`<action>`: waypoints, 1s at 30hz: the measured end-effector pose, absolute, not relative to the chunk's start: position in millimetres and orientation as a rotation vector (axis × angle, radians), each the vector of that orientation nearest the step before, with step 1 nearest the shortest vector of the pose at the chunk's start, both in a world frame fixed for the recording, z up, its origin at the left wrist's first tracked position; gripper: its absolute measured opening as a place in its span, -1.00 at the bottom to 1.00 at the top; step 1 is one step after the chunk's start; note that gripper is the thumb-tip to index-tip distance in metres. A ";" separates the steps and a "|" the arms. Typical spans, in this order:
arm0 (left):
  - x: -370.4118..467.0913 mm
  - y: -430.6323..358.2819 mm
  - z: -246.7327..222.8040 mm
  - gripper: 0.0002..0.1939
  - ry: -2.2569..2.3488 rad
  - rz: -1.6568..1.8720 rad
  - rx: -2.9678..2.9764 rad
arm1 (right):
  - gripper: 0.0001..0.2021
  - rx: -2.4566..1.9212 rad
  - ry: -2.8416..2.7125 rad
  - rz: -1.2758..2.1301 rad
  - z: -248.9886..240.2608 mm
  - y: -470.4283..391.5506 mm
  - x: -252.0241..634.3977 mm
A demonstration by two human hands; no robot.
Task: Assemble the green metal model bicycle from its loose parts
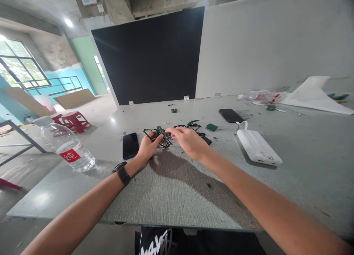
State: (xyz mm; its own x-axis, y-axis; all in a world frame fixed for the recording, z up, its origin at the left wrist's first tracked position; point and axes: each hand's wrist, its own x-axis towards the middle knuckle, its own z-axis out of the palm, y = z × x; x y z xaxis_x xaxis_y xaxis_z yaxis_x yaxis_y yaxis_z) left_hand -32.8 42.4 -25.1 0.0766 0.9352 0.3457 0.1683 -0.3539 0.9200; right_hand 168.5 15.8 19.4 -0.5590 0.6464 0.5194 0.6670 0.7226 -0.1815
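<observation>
A small dark green model bicycle frame with a spoked wheel [165, 140] is held above the table in the middle of the view. My left hand [149, 146] grips its frame from the left, thumb on the near side. At its right side, my right hand [186, 139] has fingers pressed together against the wheel's upper edge; whatever lies between the fingertips is too small to make out. Behind my right hand are more dark green model parts [193, 123]. A green block [211, 127] and black pieces [204, 138] lie just to the right.
A dark phone [130, 146] lies left of my left hand, a water bottle [72, 152] farther left. On the right are a white power bank [258, 147] and a black phone [231, 115]. Plastic wrapping [260, 95] lies at the back right.
</observation>
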 end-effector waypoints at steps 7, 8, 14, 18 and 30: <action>-30.4 35.7 -21.5 -0.70 1.040 1.283 1.474 | -0.59 -0.941 -2.306 0.022 17.0 18.4 167.9; -30.1 35.9 -22.1 -0.69 1.031 1.282 1.457 | -0.58 -0.937 -2.309 -0.005 17.5 18.0 167.4; -29.4 37.0 -24.0 -0.66 0.943 1.293 1.325 | -0.51 -0.889 -2.340 -0.016 20.4 13.1 164.7; -29.7 36.0 -22.7 -0.63 0.918 1.271 1.261 | -0.55 -0.876 -2.269 0.074 18.5 12.1 163.1; -23.0 28.0 -15.4 -0.76 0.813 1.242 1.091 | -0.70 -0.829 -1.968 0.136 17.9 14.1 160.7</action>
State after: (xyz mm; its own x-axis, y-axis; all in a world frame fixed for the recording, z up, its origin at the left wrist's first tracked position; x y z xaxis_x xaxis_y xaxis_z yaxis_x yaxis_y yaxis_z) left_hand -23.0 28.0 -15.4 0.1767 0.9809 0.0814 -0.3180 -0.0214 0.9479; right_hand 160.7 14.1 17.9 -0.3077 0.6017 0.7371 0.4950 0.7628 -0.4161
